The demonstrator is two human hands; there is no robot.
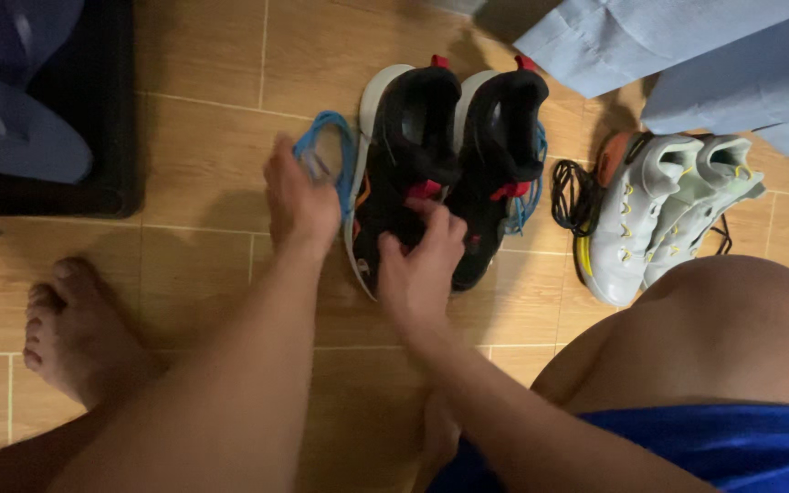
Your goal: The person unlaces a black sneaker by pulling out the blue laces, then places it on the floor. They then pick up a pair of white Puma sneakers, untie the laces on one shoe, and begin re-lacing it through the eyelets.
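So the left hand (299, 203) has its fingers curled shut around a bright blue shoelace (332, 151), which loops up above the knuckles and hangs just beside the left one of a pair of black high-top sneakers with white soles and red trim (449, 164). Those sneakers sit side by side on the tan wood-look tile floor (203, 155), openings pointing away from the camera. The right hand (422, 265) is on the tongue and toe area of the left black sneaker, fingers bent and pressed against it near the red patch; can't really tell if it's pinching anything or just resting there. More blue lace shows on the far side of the right black sneaker.

Just to the right there's a pair of white high-top sneakers with yellow eyelets (664, 215), lying close together, with a loose black shoelace (573, 196) bunched up between them and the black pair. Pale blue fabric (678, 50) hangs over the top right corner. A bare foot (70, 333) is flat on the floor at lower left, and a bare knee above blue shorts (732, 443) fills the lower right. A dark mat (93, 110) sits top left.
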